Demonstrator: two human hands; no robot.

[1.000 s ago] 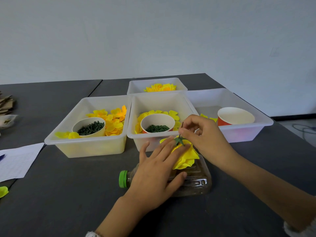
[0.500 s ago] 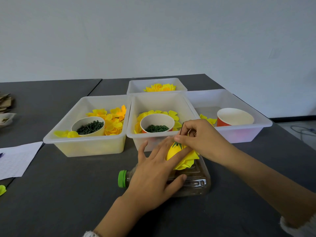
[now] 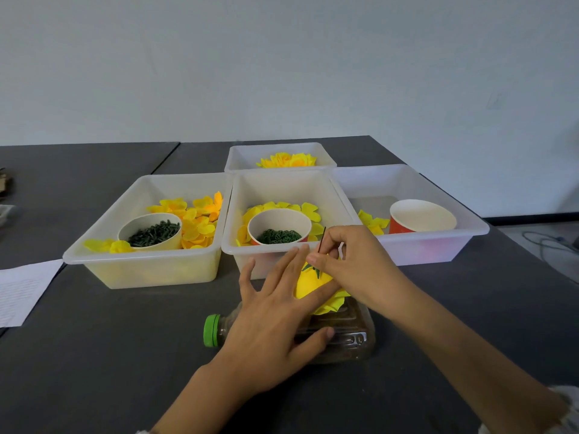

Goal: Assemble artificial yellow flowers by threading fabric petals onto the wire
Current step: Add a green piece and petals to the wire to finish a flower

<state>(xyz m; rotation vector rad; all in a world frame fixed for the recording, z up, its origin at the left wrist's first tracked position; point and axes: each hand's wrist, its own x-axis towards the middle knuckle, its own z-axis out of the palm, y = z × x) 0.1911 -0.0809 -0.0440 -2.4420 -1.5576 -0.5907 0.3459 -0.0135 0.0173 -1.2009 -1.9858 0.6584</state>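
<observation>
Right hand [image 3: 354, 264] pinches wire [image 3: 322, 239] — left hand [image 3: 275, 314] presses flower [image 3: 313, 281].

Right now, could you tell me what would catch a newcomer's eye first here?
The yellow flower at centre, on a plastic bottle lying on its side, pressed by the flat left hand while the right hand pinches the wire. Behind stand white bins of yellow petals and cups.

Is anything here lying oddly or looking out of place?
Mainly the clear bottle with the green cap: it lies on its side on the table, under the yellow flower and left hand. Nothing looks spilled or damaged.
</observation>
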